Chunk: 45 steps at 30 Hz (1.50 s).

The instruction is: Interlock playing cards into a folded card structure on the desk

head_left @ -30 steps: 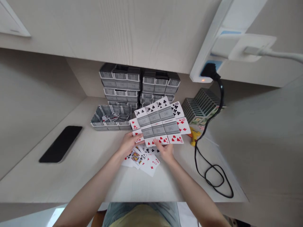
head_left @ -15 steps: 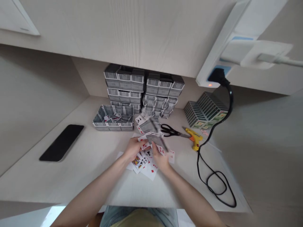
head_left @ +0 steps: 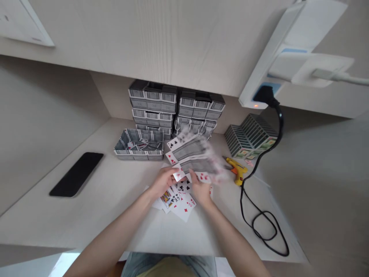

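Observation:
Between my hands is a piece made of joined playing cards [head_left: 198, 163], with grey patterned backs and white faces showing at its edges. Its far and right sides are smeared by motion. My left hand [head_left: 163, 181] is closed on the near left corner, thumb on top of a card. The near edge is pinched by my right hand [head_left: 201, 191], its thumb lying on the grey backs. Just below, loose playing cards [head_left: 181, 209] lie face up in an overlapping pile on the desk, partly covered by both hands.
An open card-built box [head_left: 138, 157] with card scraps stands left of the piece. Behind are stacked card boxes [head_left: 152, 104]. A phone [head_left: 76, 175] lies left. Rightward are a yellow glue gun [head_left: 238, 171], card blocks [head_left: 250, 134] and a black cable [head_left: 241, 200] from a power strip [head_left: 259, 77].
The card piece has swung round and spread wider to the right between my hands, now hiding the black scissors. Both hands have shifted slightly right.

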Motion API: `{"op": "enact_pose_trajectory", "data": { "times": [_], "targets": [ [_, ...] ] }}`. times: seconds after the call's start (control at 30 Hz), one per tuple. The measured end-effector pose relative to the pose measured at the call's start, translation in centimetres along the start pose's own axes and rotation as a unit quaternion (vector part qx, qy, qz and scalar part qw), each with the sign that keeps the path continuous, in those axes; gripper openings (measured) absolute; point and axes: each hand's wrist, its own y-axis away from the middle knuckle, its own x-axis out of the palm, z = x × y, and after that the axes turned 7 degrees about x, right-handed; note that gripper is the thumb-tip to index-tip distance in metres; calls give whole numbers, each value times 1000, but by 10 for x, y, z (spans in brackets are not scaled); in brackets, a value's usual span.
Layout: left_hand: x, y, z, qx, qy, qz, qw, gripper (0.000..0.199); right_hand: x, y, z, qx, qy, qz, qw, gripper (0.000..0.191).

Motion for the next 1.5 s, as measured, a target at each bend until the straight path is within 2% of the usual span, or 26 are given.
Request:
{"op": "enact_pose_trajectory", "data": {
  "times": [0.07, 0.1, 0.2, 0.3, 0.47, 0.63, 0.8, 0.93, 1.07, 1.2, 1.3, 1.43, 1.5],
  "targets": [
    [-1, 1, -5, -34, 60, 50, 996, 24, -1, -8, 3, 33, -72, -57, 995, 39],
    [-1, 1, -7, -47, 89, 76, 992, 26, -2, -11, 4, 55, -117, -64, 990, 45],
    [1, 3, -9, -58, 133, 122, 982, 31, -4, -15, 10, 121, -232, -32, 965, 53],
    [6, 5, -4, -40, 129, 131, 982, 34, -4, -13, 14, 148, -270, -17, 951, 53],
    [10, 7, 5, 28, 88, 118, 989, 37, 4, -4, 14, 175, -275, 11, 945, 50],
    [8, 8, 9, 44, 63, 121, 990, 33, 11, 3, 13, 169, -272, 52, 946, 47],
    [6, 5, 11, 46, 45, 84, 994, 27, 9, 6, 13, 83, -139, 3, 987, 39],
    [7, 3, 12, 47, 43, 41, 997, 22, 8, 9, 12, 27, -51, 14, 998, 33],
    [8, 2, 14, 61, 19, -11, 998, 25, 12, 12, 8, 14, -21, 19, 999, 33],
    [6, 1, 17, 104, -44, -64, 992, 27, 16, 14, 6, 27, -38, 22, 999, 36],
    [3, 1, 18, 181, -158, -101, 965, 29, 16, 16, 7, 58, -76, 42, 995, 36],
    [3, 5, 16, 279, -276, -148, 908, 29, 19, 21, 9, 102, -159, 130, 973, 34],
    [5, 7, 16, 296, -312, -147, 890, 27, 22, 22, 9, 103, -173, 124, 972, 36]
  ]
}}
